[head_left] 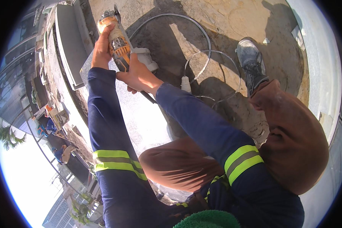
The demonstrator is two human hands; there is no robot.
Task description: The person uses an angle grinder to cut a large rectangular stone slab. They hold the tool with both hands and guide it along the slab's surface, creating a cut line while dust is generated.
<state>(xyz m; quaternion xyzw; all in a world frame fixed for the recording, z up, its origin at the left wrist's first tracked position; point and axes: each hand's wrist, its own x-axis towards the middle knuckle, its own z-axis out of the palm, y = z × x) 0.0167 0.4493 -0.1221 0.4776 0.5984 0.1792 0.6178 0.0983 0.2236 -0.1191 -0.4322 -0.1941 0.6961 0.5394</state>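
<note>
The angle grinder [121, 50], orange and black with a cream wrapping around its body, is held in both hands above the ground, and its disc [117, 13] is at the end farther from the person. The left hand [103, 45] is closed around the side of the angle grinder, near its head, with the thumb lying over the wrapping. The right hand [140, 76] grips the rear end of the same angle grinder, closer to the body of the person. Whether the disc touches something, I cannot tell. Just to the right of the angle grinder's rear part there is a light grey rounded piece [145, 57], of which the kind is not clear. Farther to the right of the angle grinder, a white cable [171, 15] makes loops on the rough ground [231, 19], together with a white connector [185, 84]. Well apart from the angle grinder on this same side stands a dusty dark shoe [250, 57]. To the left of the angle grinder lies a grey slab [67, 41], and nearer to the person than the angle grinder is a bright, pale flat surface [140, 114].
</note>
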